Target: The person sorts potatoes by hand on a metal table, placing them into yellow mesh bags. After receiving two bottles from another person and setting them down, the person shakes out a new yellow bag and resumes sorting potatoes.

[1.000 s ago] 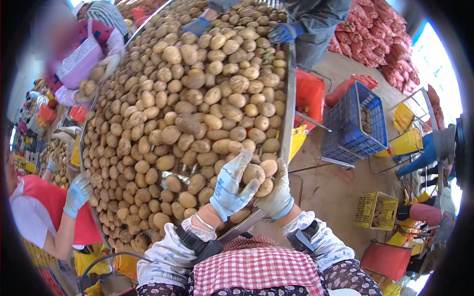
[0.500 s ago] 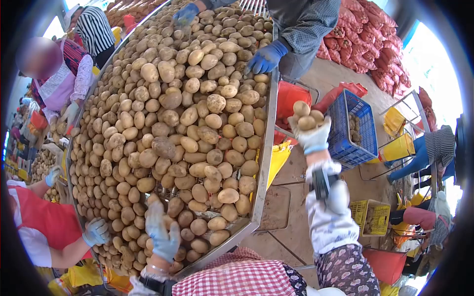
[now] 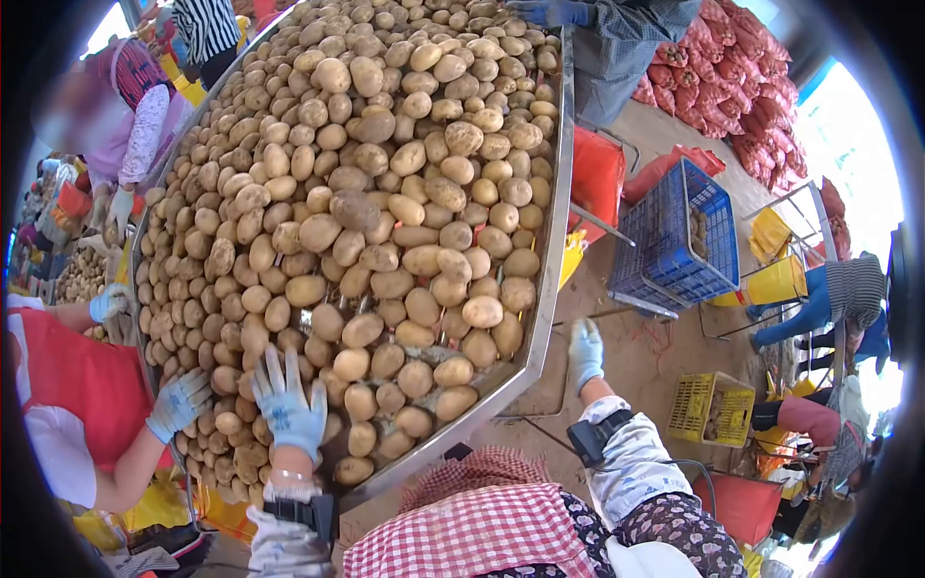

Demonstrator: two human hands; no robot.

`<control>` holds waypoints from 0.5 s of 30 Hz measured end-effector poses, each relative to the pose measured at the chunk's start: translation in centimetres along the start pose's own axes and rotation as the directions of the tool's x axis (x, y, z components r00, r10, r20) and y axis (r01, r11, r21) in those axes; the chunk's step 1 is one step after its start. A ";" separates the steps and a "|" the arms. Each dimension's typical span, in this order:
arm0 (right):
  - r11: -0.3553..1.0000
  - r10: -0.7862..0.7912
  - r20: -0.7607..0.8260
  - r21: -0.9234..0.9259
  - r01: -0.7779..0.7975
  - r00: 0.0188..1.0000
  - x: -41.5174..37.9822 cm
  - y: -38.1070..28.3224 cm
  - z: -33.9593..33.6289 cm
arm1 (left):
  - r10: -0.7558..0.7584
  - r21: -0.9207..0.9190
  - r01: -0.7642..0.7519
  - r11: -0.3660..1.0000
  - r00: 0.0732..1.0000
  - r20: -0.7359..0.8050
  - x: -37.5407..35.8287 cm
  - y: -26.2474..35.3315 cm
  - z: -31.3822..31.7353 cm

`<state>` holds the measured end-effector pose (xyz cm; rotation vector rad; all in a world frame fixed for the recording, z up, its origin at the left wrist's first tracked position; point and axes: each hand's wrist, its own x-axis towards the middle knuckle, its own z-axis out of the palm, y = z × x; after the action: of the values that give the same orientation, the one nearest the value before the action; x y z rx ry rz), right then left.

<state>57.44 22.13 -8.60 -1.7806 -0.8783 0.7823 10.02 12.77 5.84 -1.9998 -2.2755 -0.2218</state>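
Observation:
A heap of potatoes [image 3: 318, 233] covers the metal-rimmed sorting table [image 3: 551, 279]. My left hand [image 3: 289, 405], in a pale blue and white glove, rests on the potatoes at the near end with its fingers spread. Nothing is gripped in it. Past the table's right edge, my right hand [image 3: 585, 354] hangs over the floor in the same kind of glove. Its fingers point forward, stretched out, and no potato shows in it. Dark devices are strapped to both of my wrists.
A blue crate [image 3: 679, 241] and a red bucket [image 3: 597, 178] stand right of the table; a yellow crate [image 3: 711, 409] is nearer. Red mesh sacks [image 3: 723, 87] are piled behind. A co-worker's gloved hand [image 3: 180, 405] lies close to my left hand.
My right hand held several potatoes near the red bucket; now they are gone from it and it has drawn back toward me. My left hand has spread over the potatoes. The view has shifted.

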 end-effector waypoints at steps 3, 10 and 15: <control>0.975 0.221 0.210 -0.057 -0.214 0.952 -4.7 0.3 -0.4 | -0.030 0.037 0.031 0.999 0.999 -0.036 2.3 -0.8 1.0; 0.977 0.081 0.371 -0.211 -0.001 0.925 -3.6 -5.8 -1.7 | 0.229 -0.204 -0.239 0.949 0.971 -0.072 -6.2 4.1 -2.0; 0.918 0.090 0.373 -0.391 0.068 0.924 4.0 -7.2 0.6 | 0.180 -0.239 -0.153 0.959 0.979 0.094 -10.1 6.4 -1.1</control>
<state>57.58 27.73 -2.54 -2.0174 -1.3687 1.0403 17.64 3.55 5.45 -2.3641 -2.2187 -0.3816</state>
